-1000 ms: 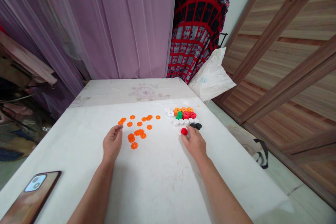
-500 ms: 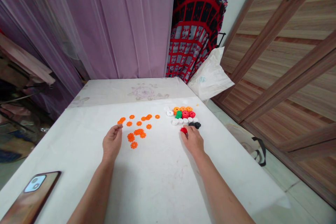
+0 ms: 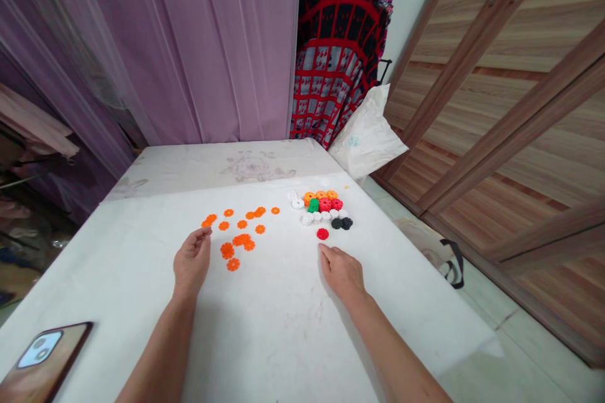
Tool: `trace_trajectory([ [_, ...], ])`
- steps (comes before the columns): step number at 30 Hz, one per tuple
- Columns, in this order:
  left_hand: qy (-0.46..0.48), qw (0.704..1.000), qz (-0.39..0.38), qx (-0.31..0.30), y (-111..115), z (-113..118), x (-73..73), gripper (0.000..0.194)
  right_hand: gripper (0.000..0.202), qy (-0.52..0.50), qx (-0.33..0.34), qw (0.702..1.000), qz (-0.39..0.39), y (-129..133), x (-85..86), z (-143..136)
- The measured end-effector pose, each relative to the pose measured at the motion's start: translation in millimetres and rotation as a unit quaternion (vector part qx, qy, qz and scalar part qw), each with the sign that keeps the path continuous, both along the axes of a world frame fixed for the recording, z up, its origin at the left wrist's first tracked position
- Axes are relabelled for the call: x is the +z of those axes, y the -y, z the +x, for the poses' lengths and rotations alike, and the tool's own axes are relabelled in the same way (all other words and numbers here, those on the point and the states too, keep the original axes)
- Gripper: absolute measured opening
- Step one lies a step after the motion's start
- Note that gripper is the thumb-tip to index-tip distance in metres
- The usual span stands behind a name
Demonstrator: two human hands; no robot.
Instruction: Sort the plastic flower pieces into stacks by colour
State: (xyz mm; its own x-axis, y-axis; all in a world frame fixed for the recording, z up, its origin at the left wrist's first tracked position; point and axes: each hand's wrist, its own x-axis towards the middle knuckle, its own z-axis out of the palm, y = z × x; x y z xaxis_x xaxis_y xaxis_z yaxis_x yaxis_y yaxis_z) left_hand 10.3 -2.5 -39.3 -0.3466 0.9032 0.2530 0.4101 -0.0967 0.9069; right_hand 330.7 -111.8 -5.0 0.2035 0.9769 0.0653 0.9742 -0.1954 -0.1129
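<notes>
Several flat orange flower-shaped discs (image 3: 242, 240) lie scattered on the white table at left centre. My left hand (image 3: 193, 259) rests beside their left edge, fingers curled together; whether something small is between them is hidden. A lone red disc (image 3: 322, 234) lies just beyond the fingertips of my right hand (image 3: 342, 269), which is closed with nothing in it. Beyond it are grouped pieces: black ones (image 3: 341, 223), a white row (image 3: 323, 217), red ones (image 3: 331, 204), a green one (image 3: 313, 205), yellow-orange ones (image 3: 321, 196) and white ones (image 3: 297, 203).
A phone (image 3: 45, 359) lies at the table's near left corner. Past the table's right edge are a white plastic bag (image 3: 367, 137) and wooden wardrobe doors (image 3: 501, 94). A purple curtain (image 3: 212, 44) hangs behind the table (image 3: 283, 289).
My right hand has let go of the red disc and drawn back toward me, leaving it on the table. The view has shifted slightly, while my left hand stays by the orange discs.
</notes>
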Motion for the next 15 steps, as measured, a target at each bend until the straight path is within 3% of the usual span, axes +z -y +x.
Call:
trace_trajectory([
  [15,-0.013,0.999,-0.028,0.011,2.5,1.4,9.2,0.034,0.039,0.001,-0.042,0.997,-0.064,-24.1,14.1,9.0],
])
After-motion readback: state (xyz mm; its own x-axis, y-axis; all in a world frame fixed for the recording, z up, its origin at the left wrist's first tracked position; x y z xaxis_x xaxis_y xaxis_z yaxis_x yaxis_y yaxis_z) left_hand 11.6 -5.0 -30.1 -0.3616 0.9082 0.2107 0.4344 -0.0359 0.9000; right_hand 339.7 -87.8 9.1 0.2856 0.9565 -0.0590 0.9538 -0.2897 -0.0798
